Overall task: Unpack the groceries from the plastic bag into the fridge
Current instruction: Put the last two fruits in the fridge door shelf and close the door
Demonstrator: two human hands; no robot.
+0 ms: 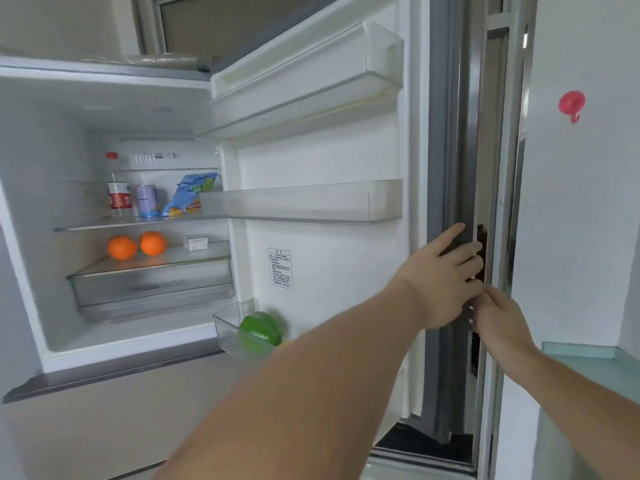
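The fridge (114, 306) stands open, its door (329, 258) swung wide to the right. Both hands are at the door's outer edge. The left hand (446, 275) lies over the grey gasket edge with its fingers curled round it, thumb stretched up along the seal. The right hand (498, 318) sits just below and touching it, fingers hooked round the same edge; how far they wrap behind I cannot tell.

No plastic bag shows in view. Groceries already sit inside: a bottle (117, 192), a can (147, 200) and a snack bag (188, 195) on the upper shelf, two oranges (136, 245) and a small box (195, 243) on the glass shelf below, and a green pepper (261, 327) in the low door bin (228, 327). The unpacking looks done or nearly so, and the grip suggests the door is the thing in hand.

The door should be stiff and fairly heavy, swinging easily on its hinge. The soft gasket gives under the fingers and is a poor place to pull; the hard outer edge beside it is the better hold. The pepper is loose in its shallow bin and could roll if the door is slammed. The oranges are round and free on smooth glass, so a gentle push is wise. A counter (588, 358) lies at the far right
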